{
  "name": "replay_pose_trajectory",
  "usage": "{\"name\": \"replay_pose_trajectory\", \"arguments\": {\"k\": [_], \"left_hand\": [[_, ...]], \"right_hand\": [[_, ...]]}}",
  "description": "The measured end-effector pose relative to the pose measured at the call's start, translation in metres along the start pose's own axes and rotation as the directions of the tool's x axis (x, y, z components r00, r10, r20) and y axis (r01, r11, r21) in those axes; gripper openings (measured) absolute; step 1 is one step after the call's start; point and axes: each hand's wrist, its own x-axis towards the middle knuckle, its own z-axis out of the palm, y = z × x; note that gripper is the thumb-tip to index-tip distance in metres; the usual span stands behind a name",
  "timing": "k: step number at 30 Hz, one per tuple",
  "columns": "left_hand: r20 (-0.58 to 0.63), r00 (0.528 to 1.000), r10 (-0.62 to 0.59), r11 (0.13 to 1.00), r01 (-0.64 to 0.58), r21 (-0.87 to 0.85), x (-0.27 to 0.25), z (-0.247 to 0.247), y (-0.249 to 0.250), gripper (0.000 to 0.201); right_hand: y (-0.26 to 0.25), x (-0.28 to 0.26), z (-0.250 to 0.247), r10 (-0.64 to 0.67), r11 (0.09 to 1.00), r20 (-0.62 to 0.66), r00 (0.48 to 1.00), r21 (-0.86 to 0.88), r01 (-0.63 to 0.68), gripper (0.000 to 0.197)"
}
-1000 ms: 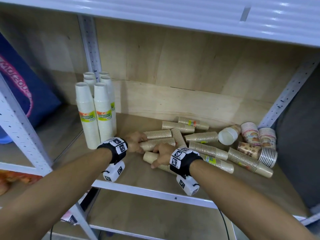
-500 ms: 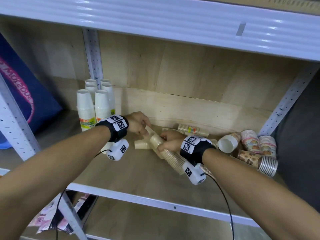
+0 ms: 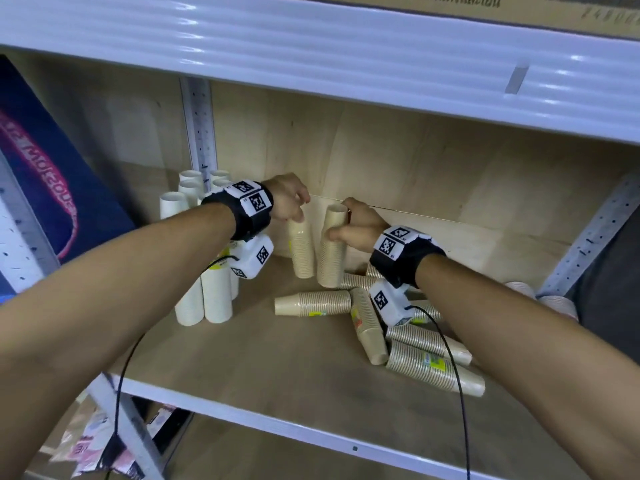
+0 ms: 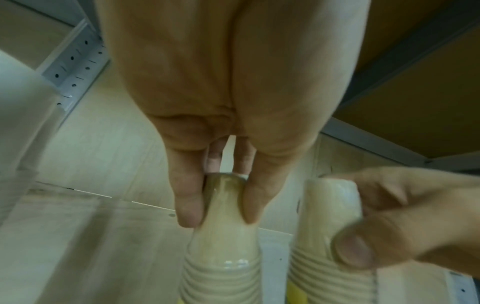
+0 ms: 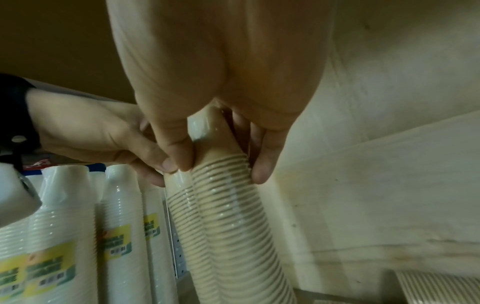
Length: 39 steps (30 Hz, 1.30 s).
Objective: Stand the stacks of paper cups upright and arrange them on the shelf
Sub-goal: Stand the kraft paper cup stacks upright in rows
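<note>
Cup stacks: wrapped, ribbed, light and crushable, I judge; several lie tumbled on the shelf (image 3: 284,372) below my right grip.
White stacks (image 3: 207,299): upright, beside my left wrist.
Left stack (image 3: 302,251): upright; my left grip (image 3: 289,202) pinches its narrow top.
Right stack (image 3: 331,251): leaning slightly; my right grip (image 3: 356,225) is clamped round its top.
Hold: narrow end, gently; film looks slippery.

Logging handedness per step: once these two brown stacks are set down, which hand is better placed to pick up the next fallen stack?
Probably the right hand. The fallen brown stacks lie directly beneath its wrist, while the left hand holds its stack beside the standing white stacks.
</note>
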Motion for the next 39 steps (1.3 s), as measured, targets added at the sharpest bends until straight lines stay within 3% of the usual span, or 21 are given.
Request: {"name": "replay_pose_trajectory", "arguments": {"k": [3,10,15,30,36,39], "left_hand": [[-0.045,0.999,-0.009,0.997,0.013,0.082,0.004,0.005,0.002,0.052],[-0.098,0.992,-0.073,0.992,0.082,0.091,0.015,0.029,-0.019,0.038],[-0.126,0.985,-0.121,0.986,0.134,0.101,0.021,0.045,-0.034,0.037],[-0.106,0.983,-0.151,0.988,0.153,0.005,0.033,0.064,-0.042,0.041],[-0.059,0.991,-0.124,0.991,0.126,0.043,0.034,0.061,-0.045,0.039],[-0.069,0.988,-0.135,0.989,0.138,0.050,0.035,0.061,-0.046,0.035]], "right_hand": [[-0.004,0.016,0.005,-0.014,1.000,-0.018,1.000,-0.016,0.014,0.047],[0.004,0.053,0.039,-0.015,0.997,0.001,1.000,-0.070,0.015,0.043],[0.009,0.069,0.055,0.025,0.988,0.042,0.999,-0.151,-0.019,0.052],[0.034,0.081,0.073,0.084,0.994,0.130,0.988,-0.086,-0.074,0.045],[0.024,0.086,0.071,0.072,0.973,0.073,0.995,-0.223,-0.054,0.047],[0.023,0.088,0.072,0.058,0.973,0.108,0.993,-0.230,-0.032,0.043]]}}
